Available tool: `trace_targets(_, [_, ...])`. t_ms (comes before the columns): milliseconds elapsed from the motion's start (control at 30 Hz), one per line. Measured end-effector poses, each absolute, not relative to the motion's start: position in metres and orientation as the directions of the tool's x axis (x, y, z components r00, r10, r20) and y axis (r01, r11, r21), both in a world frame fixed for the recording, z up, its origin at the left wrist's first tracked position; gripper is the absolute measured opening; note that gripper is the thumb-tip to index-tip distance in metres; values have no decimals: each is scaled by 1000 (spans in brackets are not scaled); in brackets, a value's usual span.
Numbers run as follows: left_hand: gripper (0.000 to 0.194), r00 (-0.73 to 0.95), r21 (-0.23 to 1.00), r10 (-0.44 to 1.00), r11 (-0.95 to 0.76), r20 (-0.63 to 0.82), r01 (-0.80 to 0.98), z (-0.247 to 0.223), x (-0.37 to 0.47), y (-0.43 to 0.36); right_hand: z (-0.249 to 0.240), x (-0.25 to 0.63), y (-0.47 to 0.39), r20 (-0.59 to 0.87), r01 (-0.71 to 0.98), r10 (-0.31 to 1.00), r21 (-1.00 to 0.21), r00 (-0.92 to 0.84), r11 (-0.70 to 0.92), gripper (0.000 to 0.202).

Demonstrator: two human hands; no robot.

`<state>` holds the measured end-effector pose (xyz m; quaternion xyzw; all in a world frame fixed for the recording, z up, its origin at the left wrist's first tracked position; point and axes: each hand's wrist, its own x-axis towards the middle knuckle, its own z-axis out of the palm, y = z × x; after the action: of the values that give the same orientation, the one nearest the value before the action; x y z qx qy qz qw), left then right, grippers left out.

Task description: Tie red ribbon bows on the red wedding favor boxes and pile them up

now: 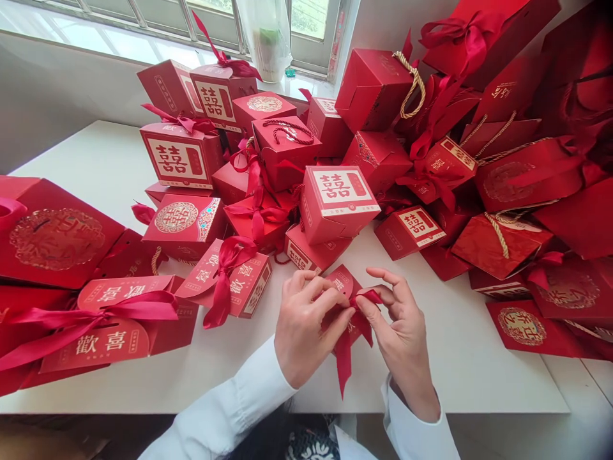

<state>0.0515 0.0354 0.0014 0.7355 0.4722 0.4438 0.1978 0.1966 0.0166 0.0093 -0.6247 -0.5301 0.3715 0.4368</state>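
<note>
A small red gift box [341, 281] sits near the table's front edge, partly covered by my hands. Across its top runs a dark pink satin ribbon [343, 364], one tail hanging toward me. My left hand [309, 326] is closed, thumb and fingers pinching the ribbon near its middle. From the other side, my right hand [400, 332] pinches a ribbon loop between thumb and index finger, its other fingers raised. The fingers hide the knot area. Just behind stands a red box with a white double-happiness label [341, 191], resting on another red box [311, 249].
Red gift boxes are piled across the back and right, some with gold rope handles [412, 86]. At left lie a ribboned box [110, 319] and a large red box [57, 230]. All stand on a white table [460, 383]. A plastic-wrapped container [268, 45] stands on the windowsill.
</note>
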Motion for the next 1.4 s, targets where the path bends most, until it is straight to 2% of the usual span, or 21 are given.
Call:
trace_targets(233, [10,201,759,902,-430,382,489,-1,51,33,8,195,18,37,341,987,-940,157,-19,34])
trace_targets(400, [13,184,757,891,-450,414,474,-8,52,32,5,193,20,43,328,974,-944,221,-32,34])
trace_targets(600, [6,166,807,888,-459,428,372,-7,46,33,8,193,23,28,333,982,-942,186,-36,35])
trace_targets(933, [5,171,772,901,-431,400,467,-9,53,34,10,193,28,40,335,990,-942,133,-7,31])
trace_targets(1233, [13,102,778,871,-478,481,408,-19,57,32,3,190,29,7,278,979,-959,206,-52,35])
trace_targets(1400, [21,106,776,853,-511,511,369,-22,59,29,6,189,31,68,361,975,-932,211,-13,29])
